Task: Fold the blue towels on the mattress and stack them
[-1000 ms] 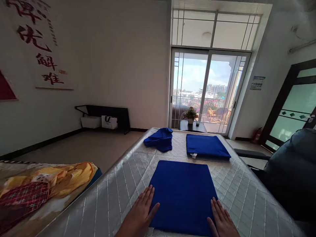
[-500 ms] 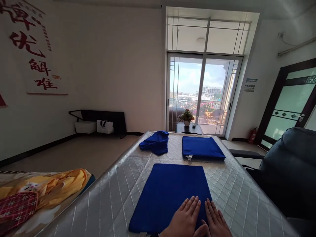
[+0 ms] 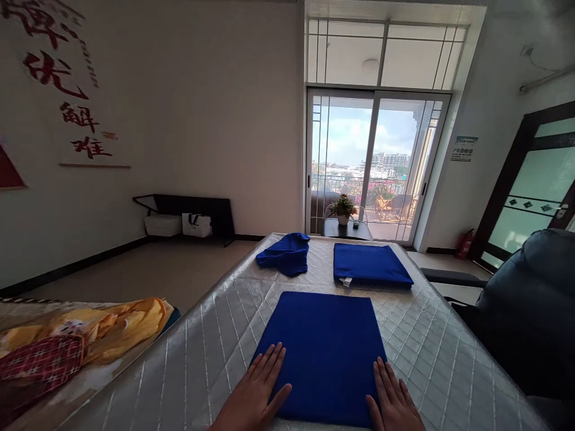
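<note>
The near cloth [image 3: 326, 353] is laid flat on the mattress [image 3: 215, 353], between its left and right edges. The cloth's sides are touched by the left hand [image 3: 254, 389] and right hand [image 3: 396, 398], with fingers out straight and nothing gripped. It looks soft, light and hard to break; it may be best held by both sides, as folds could slip. By the far left corner a crumpled cloth [image 3: 287, 254] is seen; by the far right, a folded cloth [image 3: 371, 263].
</note>
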{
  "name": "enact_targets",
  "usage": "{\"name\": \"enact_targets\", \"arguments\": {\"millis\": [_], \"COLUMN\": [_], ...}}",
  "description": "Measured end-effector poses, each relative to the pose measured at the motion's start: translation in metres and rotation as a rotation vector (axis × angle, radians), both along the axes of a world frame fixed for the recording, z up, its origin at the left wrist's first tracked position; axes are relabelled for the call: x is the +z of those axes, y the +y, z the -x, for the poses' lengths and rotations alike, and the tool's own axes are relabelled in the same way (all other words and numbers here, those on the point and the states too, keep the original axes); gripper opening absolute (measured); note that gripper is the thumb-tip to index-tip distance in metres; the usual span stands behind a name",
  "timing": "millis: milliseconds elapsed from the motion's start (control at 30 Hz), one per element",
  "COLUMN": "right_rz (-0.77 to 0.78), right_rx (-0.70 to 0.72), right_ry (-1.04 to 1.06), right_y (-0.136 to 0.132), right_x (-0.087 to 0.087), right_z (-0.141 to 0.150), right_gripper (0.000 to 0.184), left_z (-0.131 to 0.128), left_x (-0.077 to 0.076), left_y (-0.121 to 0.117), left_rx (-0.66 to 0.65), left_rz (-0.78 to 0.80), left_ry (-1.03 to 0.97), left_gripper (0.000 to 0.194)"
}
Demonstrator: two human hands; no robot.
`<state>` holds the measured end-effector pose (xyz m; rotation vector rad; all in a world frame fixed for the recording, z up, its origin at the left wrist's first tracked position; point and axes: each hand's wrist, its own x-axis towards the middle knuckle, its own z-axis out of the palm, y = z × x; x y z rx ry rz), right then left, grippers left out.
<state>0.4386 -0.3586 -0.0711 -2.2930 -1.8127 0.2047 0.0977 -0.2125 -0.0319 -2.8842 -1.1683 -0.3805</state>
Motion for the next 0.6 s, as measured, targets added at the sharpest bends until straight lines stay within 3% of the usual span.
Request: {"name": "enact_targets", "arguments": {"millis": [133,300,467,600], "right_rz": [0.022,0.059,0.106,0.032], "right_rx": [-0.002,0.013,-0.015,-0.008], "right_ry": [-0.012,-0.047,-0.107,-0.117], "right_y": [-0.001,-0.005,-0.009,0.006], "right_x": [-0.001,0.009,0.038,0.073], "right_z": [-0.004,0.0,0.012,0.015], "right_gripper": [0.069,0.069,0.068,0.066], "left_z": [0.03,0.03,0.025,0.024], "left_x": [-0.006,-0.012,-0.009,-0.003], "left_y": [-0.005,-0.007,-0.008,-0.011], "left_rx": [0.111,0.135,0.139,0.143], "left_rz": [0.031,0.01,0.045,0.052], "left_ry": [-0.021,-0.055,-0.045,-0.044], "left_gripper": [0.069,0.07,0.072,0.07]}}
